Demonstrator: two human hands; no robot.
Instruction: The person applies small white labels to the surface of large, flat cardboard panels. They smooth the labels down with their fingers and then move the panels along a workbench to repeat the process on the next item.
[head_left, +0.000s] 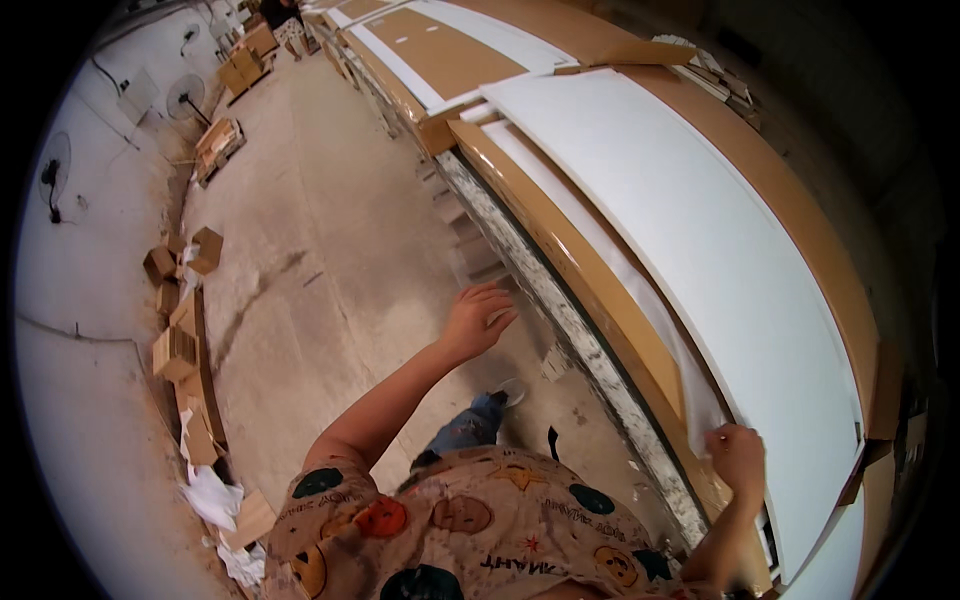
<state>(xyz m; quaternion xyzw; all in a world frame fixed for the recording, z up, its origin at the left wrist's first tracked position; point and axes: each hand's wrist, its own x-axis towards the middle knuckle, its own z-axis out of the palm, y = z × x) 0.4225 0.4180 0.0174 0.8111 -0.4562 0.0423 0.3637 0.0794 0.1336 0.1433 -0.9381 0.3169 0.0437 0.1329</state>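
Observation:
My left hand [480, 318] hangs over the floor beside the workbench, its fingers loosely bent and apart, holding nothing. On the right, my right hand [737, 457] is closed at the near end of a thin translucent white wrapping sheet [690, 375]; its fingertips are partly hidden. The sheet runs along the gap beside a large white panel [690, 190]. That panel lies flat on brown cardboard, and my right hand is at its left edge. A brown cardboard flap [590, 280] stretches along the bench side, left of the sheet.
The long bench edge [560, 310] curves past my right side. Farther along it lie more cardboard and white panels [460, 60]. Cardboard boxes [175, 355] and scraps line the left wall, near standing and wall fans [187, 98]. A person [285, 20] is far off at the top.

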